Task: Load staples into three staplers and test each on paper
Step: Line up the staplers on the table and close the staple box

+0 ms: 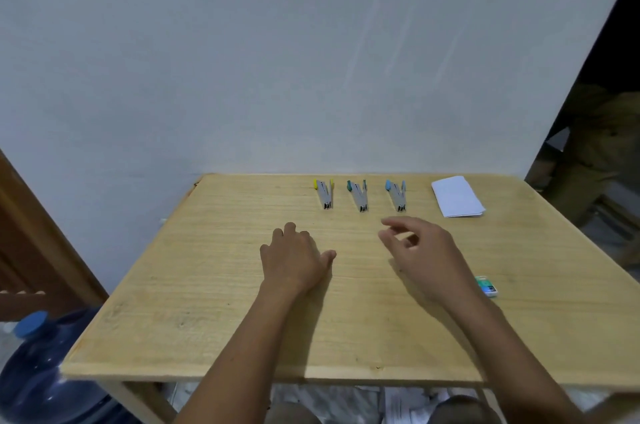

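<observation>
**A:** Where do things sit against the edges?

**B:** The light wooden table (194, 302) butts against the white wall (277, 60) at its far edge. Three grey metal staplers lie in a row near that edge, apart from one another, noses pointing toward the person: the yellow-capped stapler (325, 194) on the left, the green-capped stapler (358, 196) in the middle and the blue-capped stapler (397, 196) on the right. A stack of white paper sheets (457, 197) lies just right of them, near the far right corner. The small green-and-white staple box (487, 286) sits toward the right edge.

**A:** And the hands?

**B:** Both are mid-table, well back from the near edge. The left hand (294, 257) rests palm down on the wood with its fingers loosely curled, gripping nothing. The right hand (422, 250) hovers above the wood near the blue-capped stapler without touching it, fingers loosely spread and holding nothing. A strip of wood separates both hands from the stapler row.

**A:** Beyond the table?

**B:** A dark blue plastic water jug (52, 371) stands on the floor off the near left corner.

**A:** Any writing?

**B:** The staple box carries print, too small to read. I can make out no marks on the staplers.
</observation>
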Demonstrator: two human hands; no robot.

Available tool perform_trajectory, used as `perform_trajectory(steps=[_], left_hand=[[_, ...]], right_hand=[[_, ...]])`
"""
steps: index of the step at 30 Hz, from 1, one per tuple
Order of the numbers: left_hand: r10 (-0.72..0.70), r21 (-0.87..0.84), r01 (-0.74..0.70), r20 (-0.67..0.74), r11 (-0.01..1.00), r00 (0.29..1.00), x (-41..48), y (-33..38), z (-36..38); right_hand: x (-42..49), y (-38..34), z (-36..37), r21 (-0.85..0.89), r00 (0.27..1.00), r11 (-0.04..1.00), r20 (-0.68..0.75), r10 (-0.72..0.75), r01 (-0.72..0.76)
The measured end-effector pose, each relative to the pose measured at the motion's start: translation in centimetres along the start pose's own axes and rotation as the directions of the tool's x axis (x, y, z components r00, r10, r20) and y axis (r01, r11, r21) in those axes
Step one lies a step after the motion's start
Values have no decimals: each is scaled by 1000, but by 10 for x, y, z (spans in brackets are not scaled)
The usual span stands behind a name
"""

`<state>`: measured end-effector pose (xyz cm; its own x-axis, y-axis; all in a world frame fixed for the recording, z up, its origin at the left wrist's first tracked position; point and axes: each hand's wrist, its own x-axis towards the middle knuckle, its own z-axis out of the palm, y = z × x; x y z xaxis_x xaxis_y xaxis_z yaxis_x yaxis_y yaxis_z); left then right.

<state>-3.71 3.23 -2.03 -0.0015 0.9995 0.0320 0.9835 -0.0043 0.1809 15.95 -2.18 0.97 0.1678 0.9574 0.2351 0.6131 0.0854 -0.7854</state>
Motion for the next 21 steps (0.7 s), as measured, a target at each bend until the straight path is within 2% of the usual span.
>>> perform_trajectory(steps=[1, 3, 6, 9, 10, 12, 14, 17, 21], left_hand=[[-4, -5, 4, 6, 1000, 1000, 0, 0, -2], [-15, -34, 16, 18, 999, 1000, -3, 3, -5], [-32, -263, 18, -47, 965, 998, -8, 10, -1], [6, -537, -136, -238, 832, 971, -32, 36, 10], [22, -593, -181, -265, 785, 964, -44, 49, 13], [69, -682, -211, -229, 700, 971, -71, 79, 21], [123, -668, -234, -210, 706, 970, -89, 102, 32], [182, -508, -283, -239, 814, 954, -97, 113, 44], [236, -478, -296, -183, 827, 954, -93, 109, 43]], right_hand=[[-11, 9, -16, 14, 999, 1000, -32, 3, -3], [-28, 35, -50, -81, 998, 997, -67, 14, -20], [-41, 73, -90, -295, 991, 948, 27, 131, -117], [-49, 95, -107, -311, 967, 938, 150, 207, -152], [-51, 100, -107, -328, 968, 936, 167, 190, -127], [-53, 107, -105, -346, 977, 934, 151, 152, -92], [-53, 111, -102, -359, 986, 930, 112, 124, -76], [-53, 116, -96, -416, 993, 908, 77, 93, -53], [-51, 121, -92, -479, 992, 877, 80, 94, -45]])
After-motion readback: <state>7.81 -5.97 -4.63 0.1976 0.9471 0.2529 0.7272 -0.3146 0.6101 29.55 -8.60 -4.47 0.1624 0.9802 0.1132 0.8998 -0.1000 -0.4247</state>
